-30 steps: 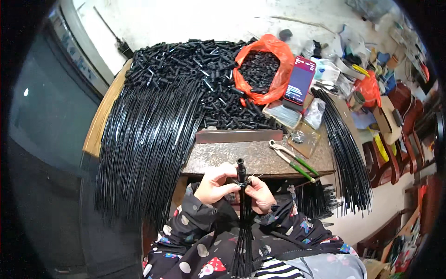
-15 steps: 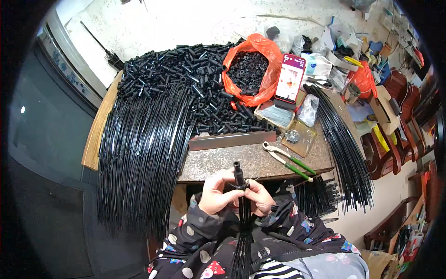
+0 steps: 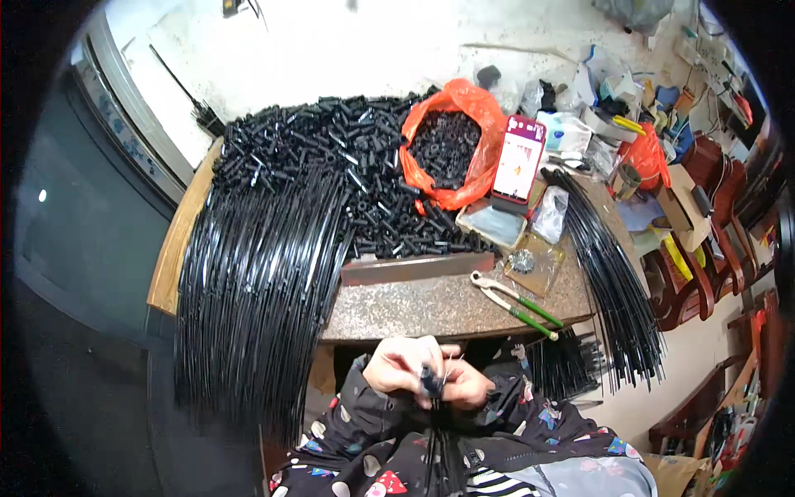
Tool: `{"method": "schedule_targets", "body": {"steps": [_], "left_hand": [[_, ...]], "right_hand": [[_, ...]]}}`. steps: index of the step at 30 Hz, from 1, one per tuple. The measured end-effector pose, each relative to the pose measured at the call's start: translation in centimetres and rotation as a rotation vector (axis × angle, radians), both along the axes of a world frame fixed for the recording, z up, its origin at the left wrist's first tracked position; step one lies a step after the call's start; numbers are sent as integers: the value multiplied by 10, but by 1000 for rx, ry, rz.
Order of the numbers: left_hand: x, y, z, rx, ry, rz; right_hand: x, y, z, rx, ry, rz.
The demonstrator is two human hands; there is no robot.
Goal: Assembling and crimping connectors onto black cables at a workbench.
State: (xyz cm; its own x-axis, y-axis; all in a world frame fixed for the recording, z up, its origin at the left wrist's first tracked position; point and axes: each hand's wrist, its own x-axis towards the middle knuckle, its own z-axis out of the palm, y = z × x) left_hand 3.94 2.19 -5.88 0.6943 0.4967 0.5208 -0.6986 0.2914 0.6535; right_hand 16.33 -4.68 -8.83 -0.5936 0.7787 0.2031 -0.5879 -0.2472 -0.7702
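Between my hands, close to my lap, is a black tubular fitting that looks like an umbrella runner (image 3: 431, 381), with a bundle of thin black ribs (image 3: 441, 455) hanging below it. My left hand (image 3: 399, 364) is closed around the fitting from the left. On the other side, my right hand (image 3: 466, 388) is pinched close against it, and thin pale wire (image 3: 448, 364) sticks up by its fingertips. Motion blurs the fitting, and the fingers hide where the ribs join it. End-cutting pincers (image 3: 517, 306) with green handles lie on the table ahead, touched by neither hand.
Many loose black ribs (image 3: 257, 282) hang over the table's left edge, below a heap of black tubular fittings (image 3: 306, 141). An orange bag (image 3: 480, 108) holds small black parts. A phone (image 3: 520, 157) stands beside it. More ribs (image 3: 609, 282) lie at right. A metal bar (image 3: 418, 269) edges the heap.
Both hands have come down a little toward my lap with the fitting. Its top now tilts toward me instead of standing upright. The table sits slightly lower in view.
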Motion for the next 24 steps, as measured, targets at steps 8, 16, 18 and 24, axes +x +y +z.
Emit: {"method": "schedule_targets", "body": {"steps": [8,16,18,24], "left_hand": [[0,2,-5,105,269,205],[-8,-4,16,282,708,821],[-16,-3,21,341,755,747],[-24,-4,33,243,584,456]], "right_hand": [[-8,13,32,-179,-60,-1239],[-26,14,18,155,-341,-1117],[-18,9,35,201,-531,-991],[0,13,43,-67,-286,-526]]}}
